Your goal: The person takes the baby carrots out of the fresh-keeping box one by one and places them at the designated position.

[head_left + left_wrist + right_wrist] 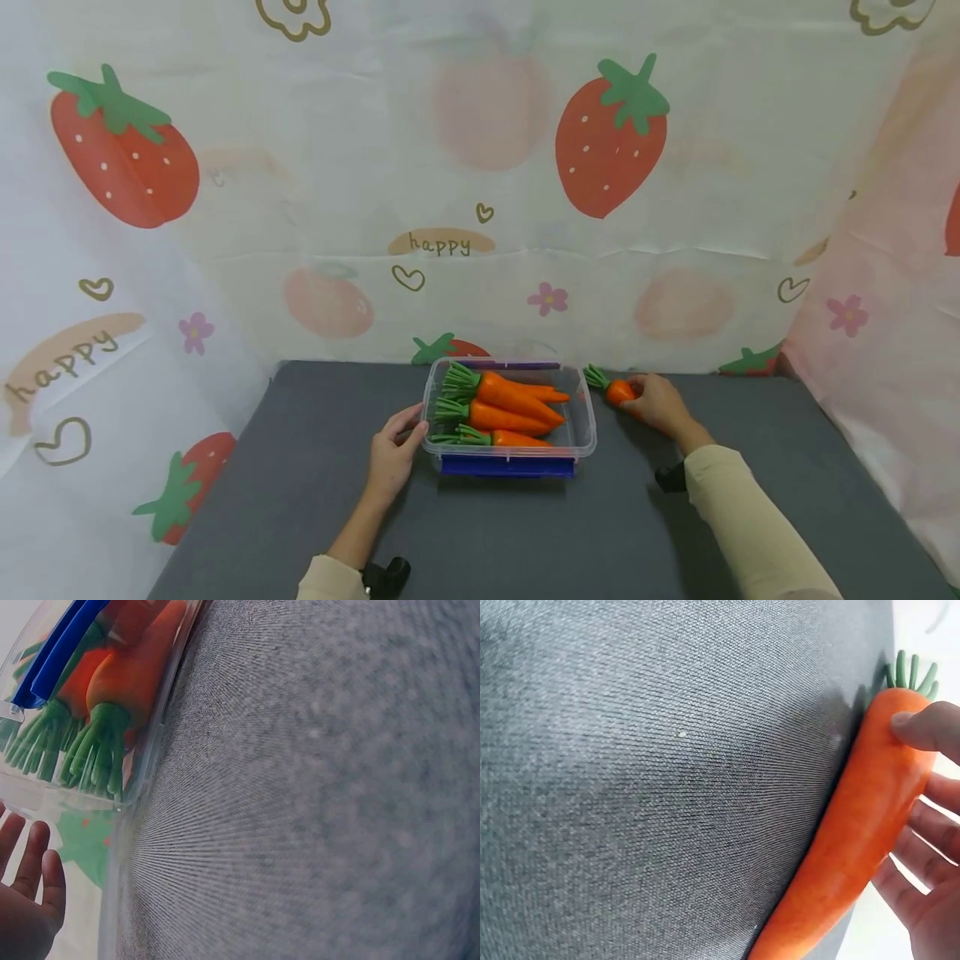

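Observation:
A clear plastic box [588,421] with blue side latches stands on the table, lidless in the head view. Several orange toy carrots [517,400] with green tops lie inside it, their tops to the left. My left hand [393,454] touches the box's left end; in the left wrist view its fingers [54,881] look fairly straight beside the clear wall. To the right of the box, my right hand [663,406] holds another carrot [855,825] lying on or close to the table, thumb on one side and fingers on the other.
A dark grey cloth-covered table [300,467] lies under everything. Behind it and at both sides hangs a pale sheet [360,167] printed with strawberries. A dark strap or device [386,577] sits at the left wrist, and another [671,477] at the right.

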